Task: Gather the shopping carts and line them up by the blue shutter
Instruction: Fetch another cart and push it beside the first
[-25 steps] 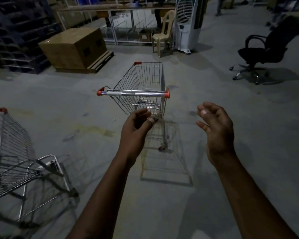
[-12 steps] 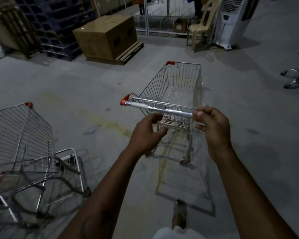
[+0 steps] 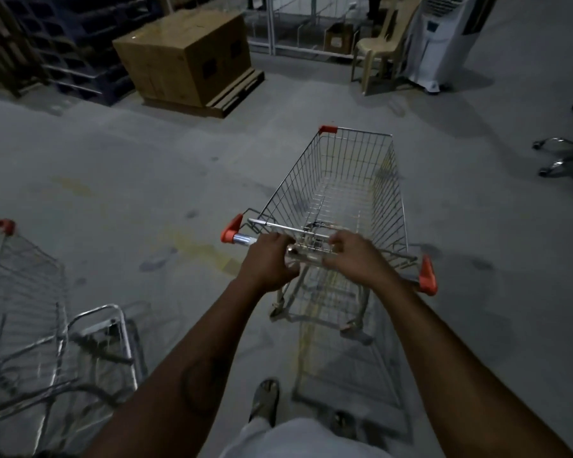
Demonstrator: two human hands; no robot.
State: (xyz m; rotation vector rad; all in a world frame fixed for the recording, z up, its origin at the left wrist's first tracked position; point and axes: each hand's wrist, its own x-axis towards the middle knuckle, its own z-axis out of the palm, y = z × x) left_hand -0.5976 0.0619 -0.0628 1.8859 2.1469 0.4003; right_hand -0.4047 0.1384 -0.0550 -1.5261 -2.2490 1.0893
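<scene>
A wire shopping cart (image 3: 351,180) with orange corner caps stands right in front of me on the grey floor, its basket pointing away. My left hand (image 3: 267,262) is closed around its metal handle bar (image 3: 244,239) near the left end. My right hand (image 3: 353,256) grips the same bar just right of the middle. A second wire cart (image 3: 24,292) stands at the left edge, partly cut off. No blue shutter is visible.
A big cardboard box on a wooden pallet (image 3: 186,57) sits ahead left, with dark stacked pallets (image 3: 67,44) behind it. A plastic chair (image 3: 381,44) and a white air cooler (image 3: 444,38) stand ahead right. An office chair base (image 3: 559,157) is at the right edge.
I have stepped up to the cart. Both hands went from open in the air to closed on its handle bar, and the cart now fills more of the view.
</scene>
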